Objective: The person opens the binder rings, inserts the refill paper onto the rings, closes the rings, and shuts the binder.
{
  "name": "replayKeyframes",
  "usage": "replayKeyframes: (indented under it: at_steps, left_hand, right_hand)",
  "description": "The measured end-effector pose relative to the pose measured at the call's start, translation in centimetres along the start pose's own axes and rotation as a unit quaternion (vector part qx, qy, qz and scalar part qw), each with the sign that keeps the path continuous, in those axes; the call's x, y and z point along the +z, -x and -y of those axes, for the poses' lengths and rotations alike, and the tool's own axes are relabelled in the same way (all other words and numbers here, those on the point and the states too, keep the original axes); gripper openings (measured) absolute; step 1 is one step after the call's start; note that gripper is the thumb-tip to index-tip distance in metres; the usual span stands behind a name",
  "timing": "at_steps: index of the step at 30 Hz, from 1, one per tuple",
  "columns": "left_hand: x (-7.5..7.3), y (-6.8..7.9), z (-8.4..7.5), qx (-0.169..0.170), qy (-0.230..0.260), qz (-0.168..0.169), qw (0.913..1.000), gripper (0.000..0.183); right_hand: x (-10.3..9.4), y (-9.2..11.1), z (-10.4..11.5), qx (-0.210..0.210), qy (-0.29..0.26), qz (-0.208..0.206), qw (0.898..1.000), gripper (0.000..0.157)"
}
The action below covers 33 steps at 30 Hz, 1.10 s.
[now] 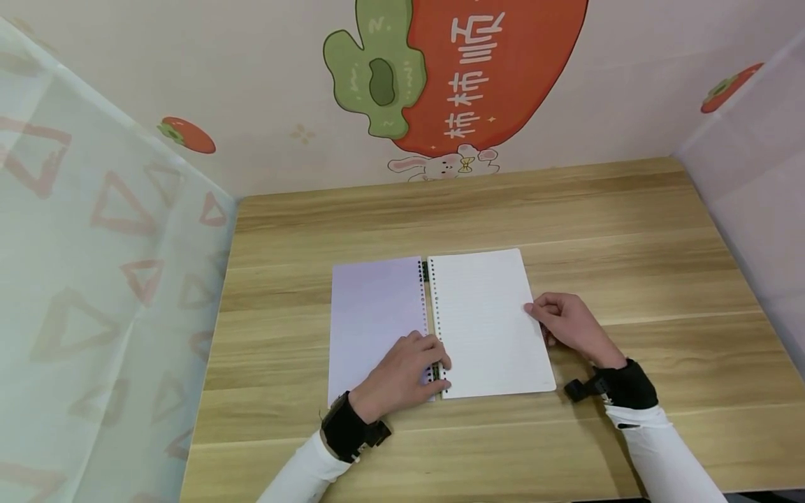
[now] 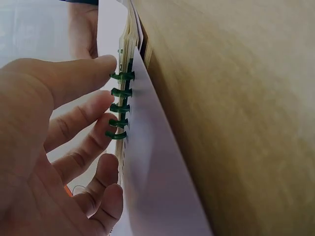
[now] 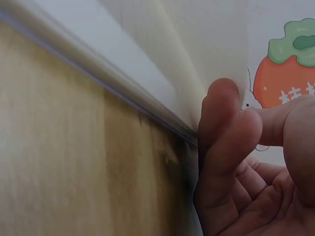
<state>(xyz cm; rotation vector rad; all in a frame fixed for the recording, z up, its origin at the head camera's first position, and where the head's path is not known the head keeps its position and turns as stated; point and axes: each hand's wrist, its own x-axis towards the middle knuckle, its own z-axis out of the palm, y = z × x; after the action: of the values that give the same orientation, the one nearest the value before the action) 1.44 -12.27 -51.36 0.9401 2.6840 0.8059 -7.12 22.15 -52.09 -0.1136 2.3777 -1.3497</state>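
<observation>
An open loose-leaf notebook shows a lilac cover (image 1: 376,307) on the left and a white lined page (image 1: 487,328) on the right. Green binder rings (image 2: 120,92) join the two along the punched edges. My left hand (image 1: 402,370) rests over the lower rings; its thumb and fingertips touch the page's holed edge, the fingers loosely bent. At the page's right edge, my right hand (image 1: 569,321) pinches the sheet between thumb and index finger. The right wrist view shows a thin sheet (image 3: 197,44) raised from the stack at those fingertips.
The notebook lies mid-way on a wooden table (image 1: 277,433). Printed cloth walls (image 1: 264,91) stand behind and at both sides. Each wrist wears a black strap with a small camera, such as the right one (image 1: 622,384).
</observation>
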Motion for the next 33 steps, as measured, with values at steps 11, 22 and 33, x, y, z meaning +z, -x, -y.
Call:
replayKeyframes:
  at_steps: [11,22,33]
  left_hand:
    - [-0.1,-0.1,-0.2,0.01,-0.017,0.001,0.9998,0.018]
    - [0.3,-0.4,-0.6,0.031,-0.076,-0.027,0.9962,0.016]
    - [1.0,-0.7,-1.0,0.032,-0.085,-0.073,0.9932,0.007]
  right_hand:
    - [-2.1,0.1,-0.1,0.02,-0.035,-0.014,0.999,0.04]
    - [-2.1,-0.8,-0.1,-0.01,-0.017,-0.027,0.999,0.041]
    - [-0.9,-3.6,3.2,-0.051,-0.012,0.001,0.999,0.041]
